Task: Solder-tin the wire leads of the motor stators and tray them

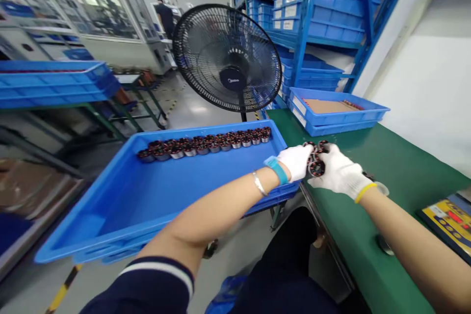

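Pinching a small cluster of rings (316, 168) between both gloved hands, by the left edge of the counter (412, 157) and just beside the tray (176, 186). Curling the left hand (297, 162) against the cluster's left side, with fingertips partly hidden; bending the right hand (337, 170) round the other side. Probably calling for even, light pressure on the outer rims, sparing the coppery windings; likely risking a slip at the counter's edge if loosening one side alone.

Showing a packed row (215, 146) of more rings along the tray's far edge. Crossing the tray's near edge, toward its right corner, with the left forearm (221, 208), so blocking part of it. Passing the right forearm (408, 235) close by a pale roll (383, 188) and a dark round object (384, 244), probably needing care there. Having a second tray (342, 117) standing at the counter's far edge, a yellow box (449, 218) lying toward its right side, and a fan (233, 78) standing beyond the first tray's far edge.
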A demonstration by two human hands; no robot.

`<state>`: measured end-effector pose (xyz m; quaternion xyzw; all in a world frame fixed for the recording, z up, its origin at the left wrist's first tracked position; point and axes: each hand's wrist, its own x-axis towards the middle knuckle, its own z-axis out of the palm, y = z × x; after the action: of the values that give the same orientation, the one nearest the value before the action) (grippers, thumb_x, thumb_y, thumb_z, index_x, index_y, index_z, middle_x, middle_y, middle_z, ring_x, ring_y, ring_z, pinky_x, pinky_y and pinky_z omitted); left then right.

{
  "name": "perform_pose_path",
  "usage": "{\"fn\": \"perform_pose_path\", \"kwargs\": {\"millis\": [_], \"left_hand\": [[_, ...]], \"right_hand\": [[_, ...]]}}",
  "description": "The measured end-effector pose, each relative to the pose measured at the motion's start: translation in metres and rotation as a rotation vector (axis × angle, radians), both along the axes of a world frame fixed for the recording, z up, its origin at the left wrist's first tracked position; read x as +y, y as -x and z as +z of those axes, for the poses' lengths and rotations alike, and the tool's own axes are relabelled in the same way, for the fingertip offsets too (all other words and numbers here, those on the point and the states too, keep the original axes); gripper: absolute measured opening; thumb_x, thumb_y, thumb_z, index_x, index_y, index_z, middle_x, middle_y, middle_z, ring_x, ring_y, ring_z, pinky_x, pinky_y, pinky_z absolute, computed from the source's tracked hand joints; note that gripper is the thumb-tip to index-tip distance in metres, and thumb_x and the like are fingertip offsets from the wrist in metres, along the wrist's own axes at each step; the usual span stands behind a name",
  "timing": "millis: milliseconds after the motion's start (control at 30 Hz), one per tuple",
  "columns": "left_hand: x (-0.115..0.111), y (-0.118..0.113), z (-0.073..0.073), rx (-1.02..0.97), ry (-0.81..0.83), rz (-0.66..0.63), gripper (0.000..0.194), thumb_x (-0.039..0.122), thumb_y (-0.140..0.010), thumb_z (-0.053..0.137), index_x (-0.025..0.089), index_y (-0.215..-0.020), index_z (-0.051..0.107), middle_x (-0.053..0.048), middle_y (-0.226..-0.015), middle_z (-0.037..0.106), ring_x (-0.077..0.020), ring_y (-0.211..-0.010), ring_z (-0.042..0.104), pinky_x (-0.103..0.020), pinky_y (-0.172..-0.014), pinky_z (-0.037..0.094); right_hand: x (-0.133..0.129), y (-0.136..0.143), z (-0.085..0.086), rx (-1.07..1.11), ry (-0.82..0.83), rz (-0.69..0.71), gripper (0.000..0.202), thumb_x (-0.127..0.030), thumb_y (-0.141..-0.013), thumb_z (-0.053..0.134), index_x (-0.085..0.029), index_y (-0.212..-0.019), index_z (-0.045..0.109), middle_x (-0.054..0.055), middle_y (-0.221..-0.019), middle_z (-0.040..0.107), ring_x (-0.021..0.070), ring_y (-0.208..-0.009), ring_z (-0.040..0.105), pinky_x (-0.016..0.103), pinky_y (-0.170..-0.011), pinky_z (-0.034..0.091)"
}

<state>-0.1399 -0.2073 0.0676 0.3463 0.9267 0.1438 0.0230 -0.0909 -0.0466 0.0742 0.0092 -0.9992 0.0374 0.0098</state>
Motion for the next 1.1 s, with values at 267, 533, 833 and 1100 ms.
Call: {"fn": "perform_pose_path", "kwargs": {"millis": [267,533,833,1100], "left_hand": [[-0.143,0.056,-0.059,-0.111,0.172,0.287,0.036,0.034,-0.091,0.063,0.016,-0.121,0.057,-0.011,-0.113,0.067,-0.0236,-0.098,0.067,-0.04,-0.085,0.056],[-0.154,0.101,-0.097,-0.061,0.173,0.361,0.048,0.033,-0.094,0.057,0.023,-0.141,0.048,-0.012,-0.142,0.053,-0.0253,-0.116,0.061,-0.043,-0.097,0.052],[-0.186,0.087,-0.076,-0.117,0.215,0.631,0.067,0.064,-0.069,0.065,0.015,-0.114,0.064,-0.021,-0.117,0.067,-0.0378,-0.106,0.067,-0.044,-0.087,0.054],[-0.202,0.102,-0.104,-0.281,0.229,0.629,0.063,0.062,-0.068,0.063,0.016,-0.11,0.067,-0.018,-0.115,0.073,-0.0352,-0.105,0.07,-0.038,-0.084,0.054]], "right_hand": [[-0.148,0.096,-0.06,-0.184,0.019,0.333,0.077,-0.065,-0.053,0.08,-0.019,-0.113,0.067,0.014,-0.136,0.049,0.0276,-0.101,0.068,0.037,-0.09,0.055],[-0.162,0.131,-0.085,-0.1,-0.049,0.199,0.086,-0.053,-0.059,0.083,-0.023,-0.133,0.051,0.016,-0.153,0.032,0.0345,-0.125,0.052,0.044,-0.093,0.052],[-0.146,0.095,-0.095,-0.216,-0.081,0.195,0.042,-0.053,-0.082,0.064,-0.016,-0.102,0.066,0.014,-0.104,0.067,0.0303,-0.095,0.068,0.04,-0.077,0.053],[-0.14,0.118,-0.102,-0.216,-0.063,0.115,0.07,-0.05,-0.075,0.07,-0.01,-0.13,0.055,0.024,-0.137,0.051,0.0344,-0.119,0.058,0.041,-0.092,0.052]]}}
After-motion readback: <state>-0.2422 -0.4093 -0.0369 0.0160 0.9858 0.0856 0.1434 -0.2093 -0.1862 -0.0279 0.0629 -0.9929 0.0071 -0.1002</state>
